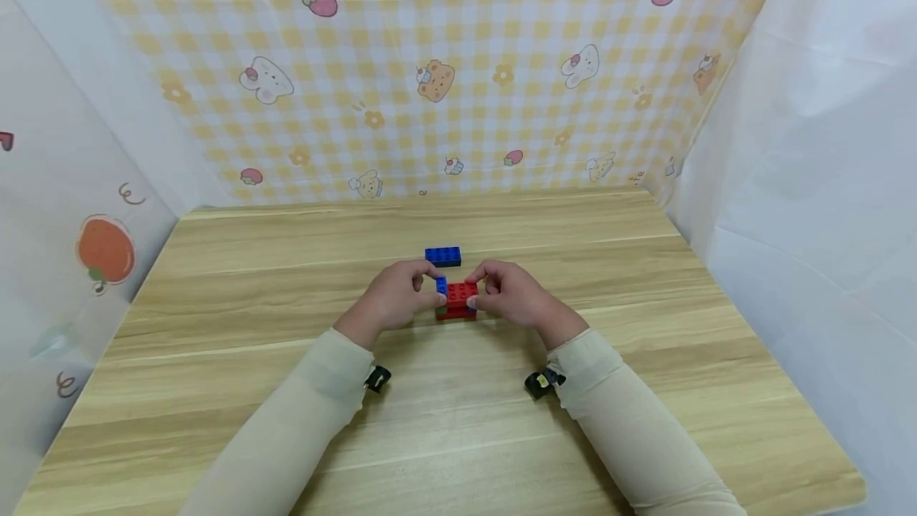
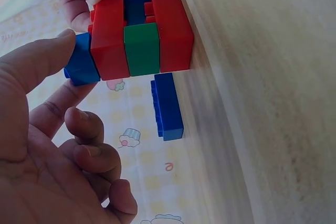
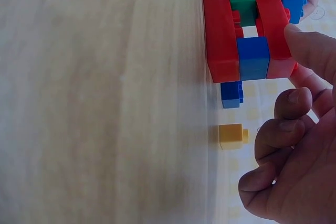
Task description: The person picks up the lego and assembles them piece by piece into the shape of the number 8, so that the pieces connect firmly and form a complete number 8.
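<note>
From my remote station I observe two hands working on a brick assembly [image 1: 462, 295] near the middle of the wooden table [image 1: 444, 436]. The assembly forms a small hollow frame. Its base is a lower red brick [image 3: 220, 40]; its roof is an upper red brick [image 3: 272, 38]. Between them, a green brick [image 2: 142, 51] fills the left end and a blue spacer brick [image 3: 253, 59] fills the right end. The space enclosed by these four parts is a through gap, with red studs projecting into it from the base.

Left hand [image 1: 397, 293]: thumb and index finger pinch a small blue brick [image 2: 83, 61] on top of the upper red brick, at its left end. The remaining fingers curl loosely, apart from the bricks. I cannot confirm whether the small blue brick is fully seated, as the fingers partly cover it.

Right hand [image 1: 514, 293]: thumb and index finger grasp the upper red brick near its right end. The remaining fingers bend towards the palm, clear of the parts.

Behind the assembly I register a loose blue brick [image 1: 442, 256], studs up, on the table. The right wrist view also shows a yellow brick [image 3: 231, 136] standing apart from it, near the patterned cloth [image 1: 501, 38]
</note>
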`<state>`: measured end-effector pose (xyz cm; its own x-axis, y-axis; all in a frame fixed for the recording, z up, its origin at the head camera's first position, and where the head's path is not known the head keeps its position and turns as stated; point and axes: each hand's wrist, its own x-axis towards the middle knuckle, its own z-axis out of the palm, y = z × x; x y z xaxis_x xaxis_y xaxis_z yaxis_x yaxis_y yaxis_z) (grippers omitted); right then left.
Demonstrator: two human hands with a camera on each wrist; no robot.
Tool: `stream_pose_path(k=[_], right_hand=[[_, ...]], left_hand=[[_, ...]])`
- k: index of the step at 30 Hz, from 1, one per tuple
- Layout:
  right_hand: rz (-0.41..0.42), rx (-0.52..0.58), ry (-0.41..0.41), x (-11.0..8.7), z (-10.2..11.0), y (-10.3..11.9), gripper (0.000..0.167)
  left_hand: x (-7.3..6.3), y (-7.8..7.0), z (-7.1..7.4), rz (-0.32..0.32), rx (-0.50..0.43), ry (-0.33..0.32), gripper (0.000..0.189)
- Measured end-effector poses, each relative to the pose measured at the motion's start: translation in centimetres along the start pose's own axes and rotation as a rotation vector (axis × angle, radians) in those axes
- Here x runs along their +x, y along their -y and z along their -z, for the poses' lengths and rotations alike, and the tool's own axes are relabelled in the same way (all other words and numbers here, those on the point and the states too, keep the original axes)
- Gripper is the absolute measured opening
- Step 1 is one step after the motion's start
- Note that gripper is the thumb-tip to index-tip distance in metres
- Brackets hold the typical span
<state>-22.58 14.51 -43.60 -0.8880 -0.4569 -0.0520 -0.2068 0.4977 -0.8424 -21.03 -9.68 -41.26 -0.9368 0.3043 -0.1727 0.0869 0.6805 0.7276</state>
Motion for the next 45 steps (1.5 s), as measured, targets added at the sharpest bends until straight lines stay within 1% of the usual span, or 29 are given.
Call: stream_pose_path(k=[4, 9, 13, 16, 25, 35, 41, 45], right_hand=[[0.002, -0.003, -0.002, 0.1, 0.1, -0.1, 0.024], [0.002, -0.002, -0.004, 0.1, 0.1, -0.2, 0.024], [-0.002, 0.002, -0.001, 0.1, 0.0, -0.2, 0.024], [0.0, 0.003, -0.003, 0.1, 0.0, -0.1, 0.024], [0.006, -0.005, -0.004, 0.2, -0.1, -0.3, 0.023], [-0.002, 0.0, 0.003, 0.2, -0.1, -0.3, 0.023], [-0.005, -0.001, 0.012, 0.2, 0.1, -0.3, 0.023], [-0.008, -0.021, 0.018, 0.3, 0.2, -0.3, 0.023]], left_hand=[[0.0, 0.0, -0.1, -0.003, -0.008, -0.005, 0.042], [0.1, 0.5, -0.2, -0.034, -0.075, -0.003, 0.047], [0.2, 0.9, -0.2, -0.066, -0.135, -0.009, 0.037], [0.2, 1.0, -0.2, -0.078, -0.159, -0.008, 0.032], [0.2, 0.9, -0.1, -0.066, -0.18, -0.01, 0.027], [0.1, 0.7, -0.1, -0.063, -0.175, -0.015, 0.022], [0.1, 0.7, -0.1, -0.074, -0.188, -0.007, 0.02], [0.1, 0.8, -0.2, -0.086, -0.192, -0.002, 0.02]])
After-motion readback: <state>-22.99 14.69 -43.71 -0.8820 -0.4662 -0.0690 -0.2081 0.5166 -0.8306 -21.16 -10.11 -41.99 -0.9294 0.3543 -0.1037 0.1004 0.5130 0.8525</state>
